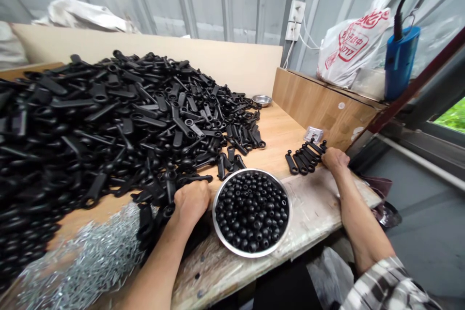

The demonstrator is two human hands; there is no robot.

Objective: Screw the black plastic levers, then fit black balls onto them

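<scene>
A huge heap of black plastic handles point(109, 121) covers the left of the wooden table point(279, 131). My left hand point(192, 201) is closed at the heap's near edge, its fingers curled on one black handle. A round metal bowl point(283, 232) full of black beads sits right beside that hand. My right hand point(334, 159) rests at the table's right side, fingers curled against the end of a neat row of black handles point(305, 157). Whether it grips one is hidden.
A pile of small silver metal pieces point(90, 256) lies at the near left. A little steel dish point(262, 100) stands at the back. A raised wooden ledge point(319, 106) carries a printed plastic bag point(350, 46) and a blue device point(399, 60).
</scene>
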